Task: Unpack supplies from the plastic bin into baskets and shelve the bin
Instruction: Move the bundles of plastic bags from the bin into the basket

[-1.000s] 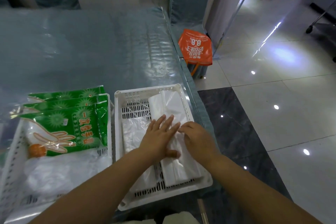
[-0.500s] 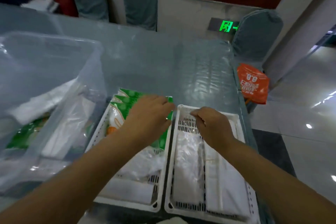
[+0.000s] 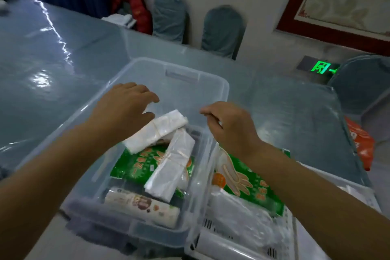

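A person's left hand (image 3: 124,107) and right hand (image 3: 230,126), both empty with fingers loosely spread, hover over a clear plastic bin (image 3: 211,82) at frame centre. Inside lie two white banded bundles (image 3: 156,131), a green glove packet (image 3: 135,164) and a printed roll (image 3: 141,207). The white basket (image 3: 289,219) at lower right is already piled; another slick bundle dropped there could slide off.

the clear plastic bin (image 3: 211,86) sits on the blue-covered table (image 3: 52,65), left of the white slotted basket (image 3: 280,251). two white banded bag bundles (image 3: 168,167) lie on a green glove packet (image 3: 135,164) inside the bin, a printed roll (image 3: 143,207) before them.
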The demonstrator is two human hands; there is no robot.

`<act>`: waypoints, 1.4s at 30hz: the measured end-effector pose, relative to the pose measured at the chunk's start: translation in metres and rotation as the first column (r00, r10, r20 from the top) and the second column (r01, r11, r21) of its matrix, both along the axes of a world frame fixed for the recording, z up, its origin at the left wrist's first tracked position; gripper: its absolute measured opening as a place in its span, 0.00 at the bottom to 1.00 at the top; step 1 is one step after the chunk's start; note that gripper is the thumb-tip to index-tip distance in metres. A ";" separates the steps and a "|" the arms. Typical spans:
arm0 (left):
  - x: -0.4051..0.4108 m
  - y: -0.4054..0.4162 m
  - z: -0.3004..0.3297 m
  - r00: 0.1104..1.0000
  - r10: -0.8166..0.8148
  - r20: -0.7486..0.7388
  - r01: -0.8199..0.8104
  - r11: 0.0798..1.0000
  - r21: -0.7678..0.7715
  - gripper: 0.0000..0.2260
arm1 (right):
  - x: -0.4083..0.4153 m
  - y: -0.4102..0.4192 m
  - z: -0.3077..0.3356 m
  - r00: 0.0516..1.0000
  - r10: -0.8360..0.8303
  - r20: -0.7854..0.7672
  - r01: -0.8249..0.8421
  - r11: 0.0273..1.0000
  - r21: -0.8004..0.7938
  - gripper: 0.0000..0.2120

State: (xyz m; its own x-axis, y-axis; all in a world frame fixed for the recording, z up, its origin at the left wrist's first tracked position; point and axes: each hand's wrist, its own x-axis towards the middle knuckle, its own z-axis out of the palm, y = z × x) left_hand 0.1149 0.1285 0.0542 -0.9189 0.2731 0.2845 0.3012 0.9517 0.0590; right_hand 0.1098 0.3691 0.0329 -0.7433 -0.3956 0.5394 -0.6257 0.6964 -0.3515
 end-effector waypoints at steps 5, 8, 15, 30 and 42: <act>-0.029 -0.082 -0.017 0.999 0.005 0.052 -0.001 0.997 -0.079 0.17 | -0.050 -0.091 -0.017 0.980 0.022 0.195 -0.061 0.979 0.196 0.11; -0.043 -0.113 -0.030 0.993 -0.020 0.117 0.033 0.994 -0.107 0.17 | -0.085 -0.133 -0.043 0.909 -0.082 0.410 -0.139 0.866 0.480 0.13; -0.051 -0.140 -0.054 0.987 -0.104 0.123 0.105 0.995 -0.001 0.15 | -0.108 -0.177 -0.110 0.899 -0.118 0.421 -0.267 0.614 0.742 0.15; -0.055 -0.143 -0.064 0.991 -0.086 0.102 0.077 0.993 0.089 0.11 | -0.121 -0.174 -0.137 0.961 -0.026 0.275 -0.157 0.768 0.620 0.09; -0.063 -0.087 -0.049 0.942 -0.311 0.122 0.332 0.916 -0.227 0.12 | -0.121 -0.108 -0.030 0.891 -0.382 0.245 0.350 0.922 0.164 0.09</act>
State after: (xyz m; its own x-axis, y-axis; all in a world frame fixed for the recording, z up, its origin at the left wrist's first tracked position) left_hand 0.0519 0.0411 0.0055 -0.7872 0.6084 0.1003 0.5971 0.7928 -0.1224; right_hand -0.0115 0.2616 0.0033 -0.9566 -0.1134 0.2684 -0.2122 0.9024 -0.3751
